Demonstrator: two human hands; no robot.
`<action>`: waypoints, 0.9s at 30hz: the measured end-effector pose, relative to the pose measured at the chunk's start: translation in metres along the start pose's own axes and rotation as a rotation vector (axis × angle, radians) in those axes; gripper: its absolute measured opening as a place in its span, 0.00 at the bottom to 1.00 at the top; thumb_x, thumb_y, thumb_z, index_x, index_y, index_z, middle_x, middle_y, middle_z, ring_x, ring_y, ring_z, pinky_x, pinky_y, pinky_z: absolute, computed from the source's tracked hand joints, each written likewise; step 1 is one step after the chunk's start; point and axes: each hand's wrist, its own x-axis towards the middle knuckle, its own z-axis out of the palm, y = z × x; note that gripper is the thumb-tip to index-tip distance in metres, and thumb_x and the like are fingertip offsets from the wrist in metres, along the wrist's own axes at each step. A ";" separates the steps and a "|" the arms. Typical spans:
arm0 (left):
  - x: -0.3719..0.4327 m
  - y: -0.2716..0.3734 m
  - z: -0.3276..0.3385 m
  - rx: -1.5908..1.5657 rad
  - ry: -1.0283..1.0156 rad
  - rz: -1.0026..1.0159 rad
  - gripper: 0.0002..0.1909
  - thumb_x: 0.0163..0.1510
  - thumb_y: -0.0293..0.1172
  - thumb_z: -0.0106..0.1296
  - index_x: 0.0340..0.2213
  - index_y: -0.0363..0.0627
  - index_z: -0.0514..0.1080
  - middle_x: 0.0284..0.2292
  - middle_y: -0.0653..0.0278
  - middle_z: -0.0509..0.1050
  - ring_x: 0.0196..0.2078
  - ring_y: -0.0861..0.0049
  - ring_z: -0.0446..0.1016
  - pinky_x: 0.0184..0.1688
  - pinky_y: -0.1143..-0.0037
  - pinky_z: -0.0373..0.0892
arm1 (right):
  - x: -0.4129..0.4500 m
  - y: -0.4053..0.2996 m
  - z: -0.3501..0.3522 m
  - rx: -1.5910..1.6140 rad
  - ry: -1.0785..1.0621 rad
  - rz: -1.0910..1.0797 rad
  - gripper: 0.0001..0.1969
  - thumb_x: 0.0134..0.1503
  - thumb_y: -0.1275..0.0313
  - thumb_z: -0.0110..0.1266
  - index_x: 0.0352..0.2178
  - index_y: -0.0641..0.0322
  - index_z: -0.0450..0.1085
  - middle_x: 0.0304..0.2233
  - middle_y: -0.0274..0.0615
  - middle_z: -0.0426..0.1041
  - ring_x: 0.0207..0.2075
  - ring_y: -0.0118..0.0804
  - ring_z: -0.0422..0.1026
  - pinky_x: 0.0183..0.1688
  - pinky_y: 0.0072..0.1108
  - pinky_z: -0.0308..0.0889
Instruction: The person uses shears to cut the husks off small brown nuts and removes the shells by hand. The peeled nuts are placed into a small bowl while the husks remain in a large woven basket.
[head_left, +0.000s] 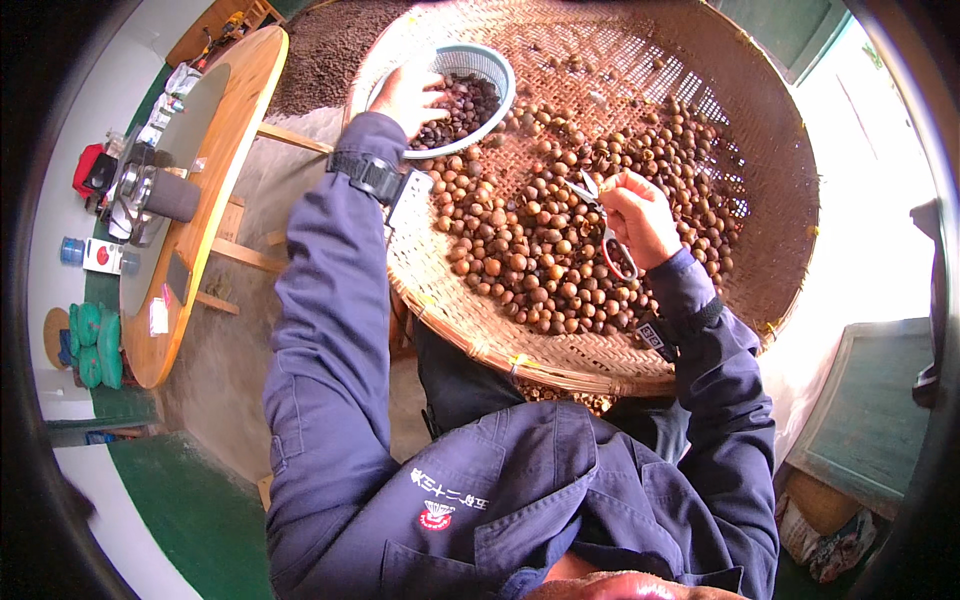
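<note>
My left hand (411, 94) reaches over the near-left rim of a pale blue plastic basket (504, 71). Its fingers are spread above dark brown seeds (469, 101) in the basket, and nothing shows in its grasp. In my right hand (641, 214) is a pair of scissors (620, 262) with red-and-white handles, the blades apart and pointing away from me. Something small may sit at its fingertips, too unclear to name. Beneath it, many round brown fruits (551, 232) lie in a large woven bamboo tray (442, 289). The plastic basket stands inside this tray at the left.
A wooden table (251, 97) at the left bears a dark cylinder (171, 195) and other items. Brown granular material (322, 56) covers the floor beyond. Green bundles (97, 345) sit past the table. A green panel (862, 409) leans at the right, near a sack (844, 544).
</note>
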 end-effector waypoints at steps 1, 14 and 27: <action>0.003 0.011 -0.009 0.218 0.368 -0.039 0.22 0.61 0.43 0.40 0.53 0.46 0.65 0.47 0.57 0.71 0.51 0.65 0.69 0.52 0.60 0.65 | 0.000 0.001 -0.001 -0.021 -0.005 -0.004 0.02 0.51 0.75 0.52 0.25 0.55 0.66 0.18 0.25 0.61 0.14 0.15 0.54 0.15 0.10 0.47; -0.231 -0.035 0.007 -0.128 0.041 0.122 0.14 0.61 0.40 0.41 0.37 0.41 0.68 0.31 0.59 0.75 0.33 0.69 0.77 0.37 0.70 0.73 | -0.053 -0.040 0.001 -0.062 -0.350 -0.056 0.05 0.52 0.75 0.44 0.25 0.66 0.66 0.22 0.37 0.67 0.16 0.20 0.58 0.14 0.15 0.49; -0.348 -0.133 0.045 -0.343 0.036 0.045 0.13 0.61 0.36 0.43 0.39 0.37 0.70 0.30 0.57 0.76 0.32 0.68 0.78 0.33 0.70 0.76 | -0.262 0.017 -0.025 -0.693 -0.471 0.181 0.08 0.54 0.74 0.50 0.34 0.65 0.74 0.22 0.30 0.71 0.24 0.20 0.68 0.27 0.16 0.64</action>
